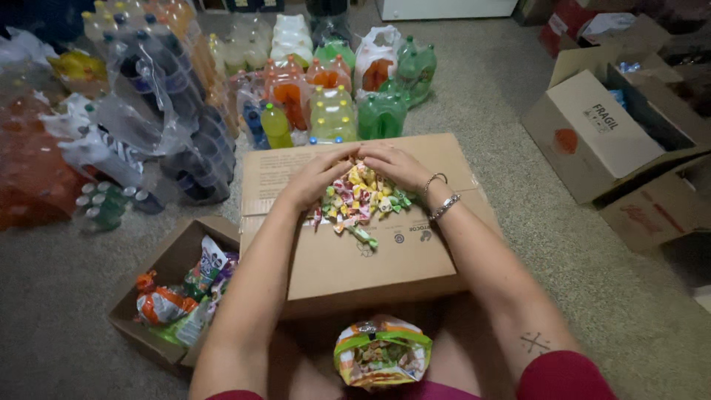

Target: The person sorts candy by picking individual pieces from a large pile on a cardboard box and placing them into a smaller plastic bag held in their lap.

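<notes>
Cardboard box (348,259) bears sweets (359,198); both hands (318,176) (396,164) seemingly cup them, unclenched.

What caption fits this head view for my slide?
Left hand and right hand cup a pile of wrapped candies on a closed cardboard box.

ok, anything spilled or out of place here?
Yes: wrapped candies lie loose in a heap on the closed cardboard box, cupped by left hand and right hand. An opened candy bag sits below.
</notes>
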